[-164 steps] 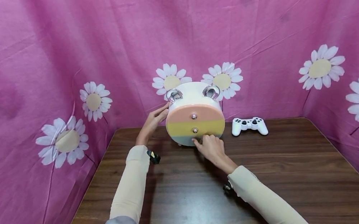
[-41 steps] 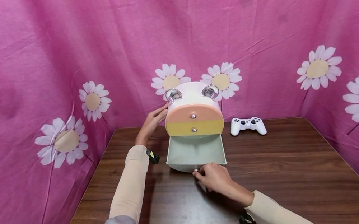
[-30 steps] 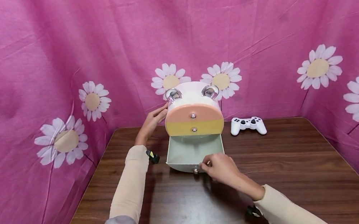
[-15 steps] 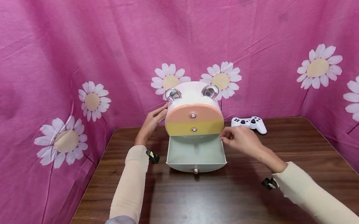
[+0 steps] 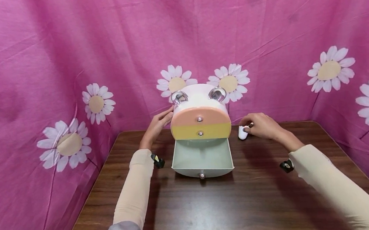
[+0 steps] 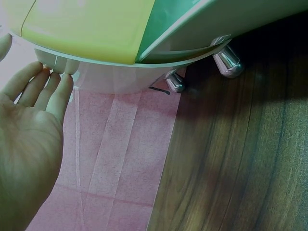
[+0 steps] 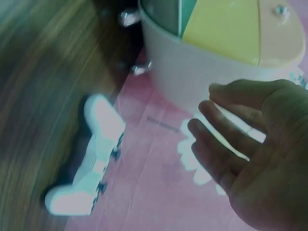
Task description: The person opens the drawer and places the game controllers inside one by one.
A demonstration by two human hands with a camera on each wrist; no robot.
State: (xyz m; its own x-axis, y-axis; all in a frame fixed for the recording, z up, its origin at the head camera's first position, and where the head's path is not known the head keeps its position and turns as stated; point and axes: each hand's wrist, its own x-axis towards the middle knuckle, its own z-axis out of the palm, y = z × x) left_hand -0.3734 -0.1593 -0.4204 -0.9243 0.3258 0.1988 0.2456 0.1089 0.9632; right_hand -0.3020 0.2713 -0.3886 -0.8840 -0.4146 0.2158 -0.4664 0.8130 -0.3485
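Observation:
A small rounded chest of drawers (image 5: 199,92), white with a peach and a yellow drawer front, stands towards the back of the table. Its pale green bottom drawer (image 5: 202,172) is pulled out, and nothing lies inside it. My left hand (image 5: 156,129) rests straight fingertips against the chest's left side, which the left wrist view also shows. Over the white game controller (image 5: 242,133) hovers my right hand (image 5: 263,126), hiding most of it in the head view. In the right wrist view the fingers are loosely bent and apart from the controller (image 7: 91,166).
The dark wooden table (image 5: 207,212) extends in front of the chest. A pink cloth (image 5: 130,35) with printed daisies hangs along its back and sides. Short metal feet (image 6: 228,62) carry the chest.
My right hand has drawn the bottom drawer out, let go of its knob, and moved right and back to above the controller. My left hand has stayed at the chest's side.

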